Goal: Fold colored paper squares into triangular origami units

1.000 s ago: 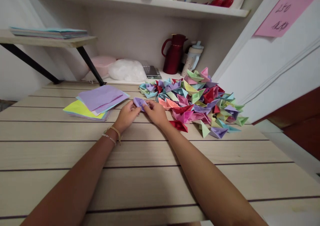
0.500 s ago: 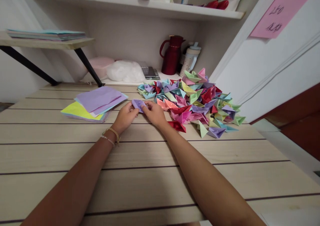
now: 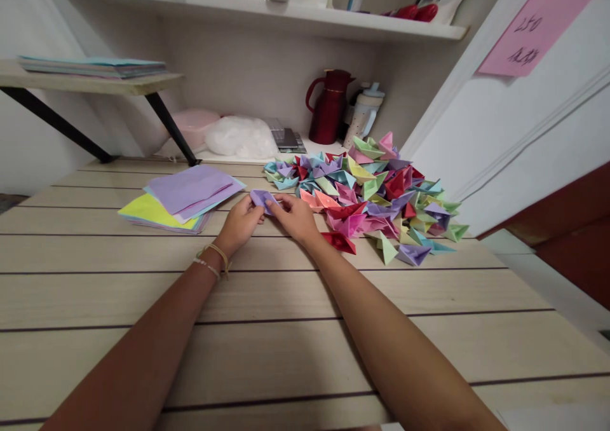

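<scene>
A small folded purple paper is pinched between both of my hands just above the wooden table. My left hand grips its left side with closed fingers, and thin bracelets circle that wrist. My right hand grips the right side, fingers closed too. A stack of flat coloured paper sheets, purple on top and yellow below, lies to the left of my hands. To the right spreads a heap of folded paper boats in pink, red, green, blue and purple.
Behind the table a low ledge holds a dark red jug, a pale bottle, a white plastic bag and a pink box. A side shelf with papers juts out at left. A white door with a pink note stands right.
My hands and the purple paper stay in nearly the same place; the fingers shift slightly on the fold. The view has moved a little.
</scene>
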Motion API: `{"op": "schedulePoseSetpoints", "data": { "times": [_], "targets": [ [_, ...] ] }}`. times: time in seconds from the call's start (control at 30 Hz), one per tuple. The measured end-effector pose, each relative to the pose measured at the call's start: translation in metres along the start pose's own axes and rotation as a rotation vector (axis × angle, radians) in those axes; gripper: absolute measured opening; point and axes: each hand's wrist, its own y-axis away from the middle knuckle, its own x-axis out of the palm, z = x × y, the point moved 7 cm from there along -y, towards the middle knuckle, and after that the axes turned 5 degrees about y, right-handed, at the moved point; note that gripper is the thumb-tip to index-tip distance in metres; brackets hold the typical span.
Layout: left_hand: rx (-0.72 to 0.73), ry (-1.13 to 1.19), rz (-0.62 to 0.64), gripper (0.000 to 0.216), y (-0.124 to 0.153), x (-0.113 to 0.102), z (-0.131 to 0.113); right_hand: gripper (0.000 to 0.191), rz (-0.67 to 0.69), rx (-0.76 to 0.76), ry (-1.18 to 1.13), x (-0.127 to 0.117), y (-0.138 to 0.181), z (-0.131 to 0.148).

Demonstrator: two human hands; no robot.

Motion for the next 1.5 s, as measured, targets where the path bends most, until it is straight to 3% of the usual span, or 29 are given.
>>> {"op": "schedulePoseSetpoints", "data": {
  "times": [1.5],
  "targets": [
    [0.057,-0.051,0.032,0.02,-0.0016,0.0013,0.0036,0.025,0.021,-0.02,0.016,0.0034,-0.0025,-0.0052]
  ]
}}
